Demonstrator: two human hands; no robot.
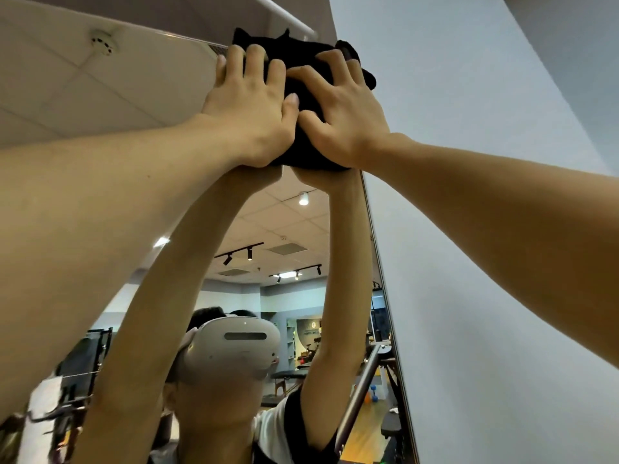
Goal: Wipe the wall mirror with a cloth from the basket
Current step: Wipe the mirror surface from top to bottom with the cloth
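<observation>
your two bare arms reach up from the bottom corners and meet high up in the middle. your left hand [249, 108] lies flat on a black cloth [303, 95], fingers spread and straight, pushing it against the glass. your right hand [341, 110] lies flat on the same cloth just beside it, fingers spread too. the two thumbs come close together in the middle. neither hand curls round the cloth; both only press on it.

the cloth is bunched up under your palms, and its corners stick out above your fingers. it sits at the top right corner of the wall mirror [100, 105], right by the top edge.

in the mirror you see your own arms going up to the cloth, and a white headset [231, 349] below them. behind that the mirror shows a room with ceiling lights, black track lamps and gym gear.

a plain pale wall [485, 262] stands to the right of the mirror. a white pipe [284, 13] runs along above it.
</observation>
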